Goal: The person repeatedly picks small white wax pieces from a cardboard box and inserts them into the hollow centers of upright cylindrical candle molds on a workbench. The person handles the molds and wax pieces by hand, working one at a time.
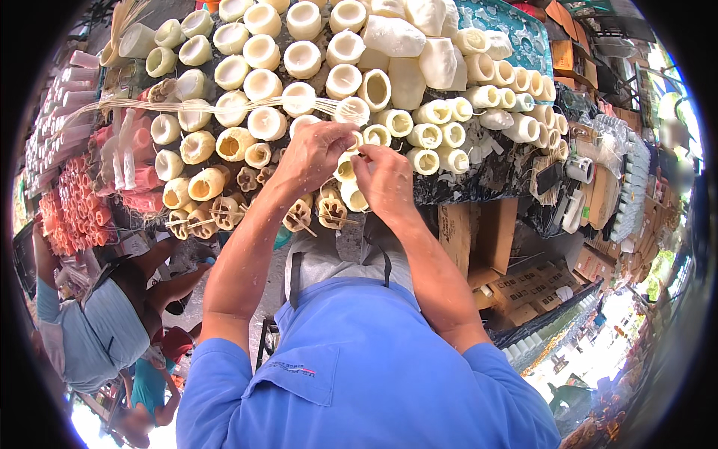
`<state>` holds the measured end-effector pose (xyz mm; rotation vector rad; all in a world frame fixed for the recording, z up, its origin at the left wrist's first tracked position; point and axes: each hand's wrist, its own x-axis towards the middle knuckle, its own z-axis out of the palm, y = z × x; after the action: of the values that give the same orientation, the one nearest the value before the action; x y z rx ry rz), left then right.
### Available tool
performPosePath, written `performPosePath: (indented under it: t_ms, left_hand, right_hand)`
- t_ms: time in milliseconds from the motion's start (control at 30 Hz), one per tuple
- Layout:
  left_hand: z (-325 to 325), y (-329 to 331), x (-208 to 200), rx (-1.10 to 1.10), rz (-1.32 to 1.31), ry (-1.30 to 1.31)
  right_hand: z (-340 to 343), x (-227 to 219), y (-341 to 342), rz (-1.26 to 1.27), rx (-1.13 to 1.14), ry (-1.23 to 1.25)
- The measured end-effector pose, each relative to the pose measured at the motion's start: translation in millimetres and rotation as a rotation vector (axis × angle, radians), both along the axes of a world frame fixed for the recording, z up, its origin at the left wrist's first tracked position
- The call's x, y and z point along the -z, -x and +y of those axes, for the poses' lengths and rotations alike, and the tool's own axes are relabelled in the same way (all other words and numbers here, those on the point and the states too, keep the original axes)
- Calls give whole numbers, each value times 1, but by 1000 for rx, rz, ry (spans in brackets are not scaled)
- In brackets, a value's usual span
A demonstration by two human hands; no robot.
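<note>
Both of my hands are close together over the near rows of hollow cream wax cups (345, 166). My left hand (318, 153) has its thumb and fingers pinched together; whatever is between them is too small to make out. Just right of it, my right hand (383, 178) is also closed in a pinch, its fingertips next to the left ones. A bundle of thin pale strings (224, 109) lies across the cups, its right end fanned just beyond my left hand. Flower-shaped wax pieces with thin sticks across their tops (331, 209) stand at the near edge.
Solid cream wax blocks (393, 36) are piled at the back, before a teal tray (516, 37). Pink wax cups (78, 206) fill the left side. Cardboard boxes (527, 288) stand low on the right. Another person in a light blue shirt (108, 325) is at the lower left.
</note>
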<state>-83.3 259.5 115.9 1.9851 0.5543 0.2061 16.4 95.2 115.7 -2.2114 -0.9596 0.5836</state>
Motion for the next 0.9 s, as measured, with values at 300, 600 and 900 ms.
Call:
performPosePath:
  t_ms: [300, 600, 900]
  left_hand:
    - [-45, 71, -23, -23, 423, -78]
    - [-73, 64, -17, -84, 284, -147]
    - [-60, 38, -20, 96, 184, -403]
  right_hand:
    - [-52, -29, 5, 110, -25, -77]
    - [-28, -9, 21, -96, -137, -67]
    - [-140, -16, -28, -178, 224, -71]
